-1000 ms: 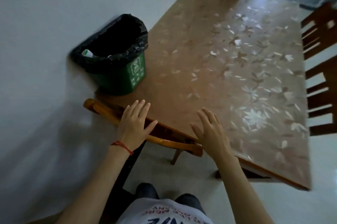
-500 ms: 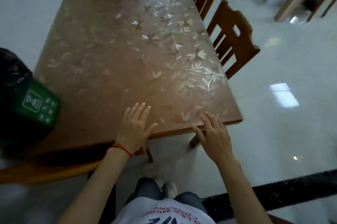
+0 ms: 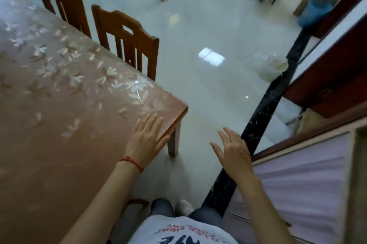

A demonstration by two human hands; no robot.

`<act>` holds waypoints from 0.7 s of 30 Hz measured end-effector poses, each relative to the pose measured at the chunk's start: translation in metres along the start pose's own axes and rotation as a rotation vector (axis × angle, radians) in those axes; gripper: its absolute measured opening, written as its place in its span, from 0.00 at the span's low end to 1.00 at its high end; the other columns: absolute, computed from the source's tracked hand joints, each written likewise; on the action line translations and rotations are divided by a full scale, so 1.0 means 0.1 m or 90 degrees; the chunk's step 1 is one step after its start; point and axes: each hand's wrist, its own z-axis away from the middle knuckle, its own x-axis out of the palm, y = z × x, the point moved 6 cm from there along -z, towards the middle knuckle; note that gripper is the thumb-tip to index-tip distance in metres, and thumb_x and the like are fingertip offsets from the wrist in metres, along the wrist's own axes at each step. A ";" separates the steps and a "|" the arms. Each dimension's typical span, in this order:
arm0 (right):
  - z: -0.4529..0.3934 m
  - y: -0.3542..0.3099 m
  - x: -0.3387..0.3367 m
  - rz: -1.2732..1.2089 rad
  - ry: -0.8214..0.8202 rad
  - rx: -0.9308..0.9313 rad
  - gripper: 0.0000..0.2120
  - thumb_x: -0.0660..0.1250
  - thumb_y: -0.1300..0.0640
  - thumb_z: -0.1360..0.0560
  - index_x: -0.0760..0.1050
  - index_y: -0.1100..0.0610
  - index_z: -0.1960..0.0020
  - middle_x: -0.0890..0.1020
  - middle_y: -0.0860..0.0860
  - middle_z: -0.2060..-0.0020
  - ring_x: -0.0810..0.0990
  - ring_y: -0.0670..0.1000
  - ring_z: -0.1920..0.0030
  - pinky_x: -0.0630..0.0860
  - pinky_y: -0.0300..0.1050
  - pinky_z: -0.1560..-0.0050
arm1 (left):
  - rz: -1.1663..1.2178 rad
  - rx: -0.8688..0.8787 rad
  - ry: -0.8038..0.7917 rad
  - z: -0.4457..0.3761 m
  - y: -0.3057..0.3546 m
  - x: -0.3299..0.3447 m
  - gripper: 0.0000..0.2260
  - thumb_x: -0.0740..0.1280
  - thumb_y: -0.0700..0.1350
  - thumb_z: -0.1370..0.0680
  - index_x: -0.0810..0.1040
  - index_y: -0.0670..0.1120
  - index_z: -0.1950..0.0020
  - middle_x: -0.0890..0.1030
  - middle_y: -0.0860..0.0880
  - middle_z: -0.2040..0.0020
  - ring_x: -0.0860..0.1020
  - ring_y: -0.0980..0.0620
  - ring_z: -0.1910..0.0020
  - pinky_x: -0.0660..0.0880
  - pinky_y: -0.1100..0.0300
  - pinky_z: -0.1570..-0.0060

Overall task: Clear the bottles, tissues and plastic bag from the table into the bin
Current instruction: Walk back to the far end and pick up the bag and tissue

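The brown table (image 3: 59,116) with a flower-patterned cover fills the left side. My left hand (image 3: 146,139), with a red string on the wrist, is open, fingers spread, over the table's near right corner. Off the table, my right hand (image 3: 233,151) hangs open above the floor and holds nothing. A whitish plastic bag (image 3: 271,67) lies on the floor at the right, beside a black strip. No bin, bottles or tissues appear in this view.
Two wooden chairs (image 3: 129,41) stand along the table's far side. Pale glossy floor (image 3: 198,85) stretches ahead. A black floor strip (image 3: 266,116) and dark red cabinets (image 3: 333,85) line the right. A blue bucket (image 3: 313,13) and more furniture stand far back.
The view has swung right: the green bin and the tissue at the table's far end have left the frame. My hands stayed open; the right one is now off the table, over the floor.
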 end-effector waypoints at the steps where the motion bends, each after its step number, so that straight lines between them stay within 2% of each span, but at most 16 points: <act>1: 0.04 0.08 -0.03 0.002 0.005 0.027 0.20 0.69 0.53 0.27 0.75 0.64 0.41 0.78 0.63 0.42 0.77 0.62 0.41 0.75 0.58 0.45 | -0.004 0.027 0.005 -0.08 0.09 0.02 0.30 0.48 0.61 0.22 0.68 0.41 0.32 0.70 0.39 0.32 0.65 0.41 0.31 0.60 0.44 0.32; 3: 0.13 0.24 -0.08 0.008 0.018 0.074 0.21 0.67 0.52 0.26 0.73 0.64 0.39 0.77 0.63 0.40 0.75 0.62 0.39 0.73 0.57 0.42 | -0.001 0.085 0.017 -0.22 0.28 0.06 0.26 0.60 0.56 0.24 0.67 0.41 0.32 0.70 0.39 0.32 0.65 0.40 0.31 0.59 0.44 0.31; 4: 0.16 0.31 -0.10 0.011 0.023 0.095 0.21 0.66 0.51 0.26 0.73 0.64 0.38 0.76 0.62 0.39 0.74 0.61 0.37 0.72 0.57 0.41 | 0.007 0.108 0.014 -0.28 0.37 0.07 0.26 0.62 0.55 0.24 0.68 0.41 0.32 0.70 0.39 0.32 0.66 0.40 0.31 0.59 0.44 0.32; 9: 0.26 0.64 -0.20 0.013 0.038 0.182 0.23 0.62 0.49 0.24 0.69 0.62 0.34 0.72 0.59 0.34 0.69 0.58 0.33 0.67 0.55 0.36 | 0.039 0.172 -0.027 -0.58 0.76 0.13 0.31 0.50 0.60 0.26 0.71 0.40 0.34 0.73 0.38 0.34 0.68 0.39 0.33 0.62 0.42 0.34; 13: 0.18 0.92 -0.27 0.010 0.061 0.223 0.23 0.63 0.49 0.24 0.70 0.62 0.35 0.74 0.59 0.36 0.69 0.58 0.33 0.68 0.53 0.37 | 0.029 0.222 -0.045 -0.89 1.06 0.24 0.38 0.40 0.65 0.25 0.71 0.39 0.35 0.74 0.38 0.36 0.70 0.38 0.35 0.64 0.42 0.35; 21: -0.54 1.66 -0.40 -0.011 0.055 0.241 0.23 0.61 0.48 0.23 0.68 0.61 0.33 0.72 0.58 0.34 0.68 0.56 0.32 0.66 0.52 0.34 | 0.051 0.231 -0.071 -1.79 1.66 0.36 0.37 0.40 0.64 0.24 0.73 0.39 0.37 0.77 0.38 0.39 0.73 0.36 0.38 0.69 0.40 0.40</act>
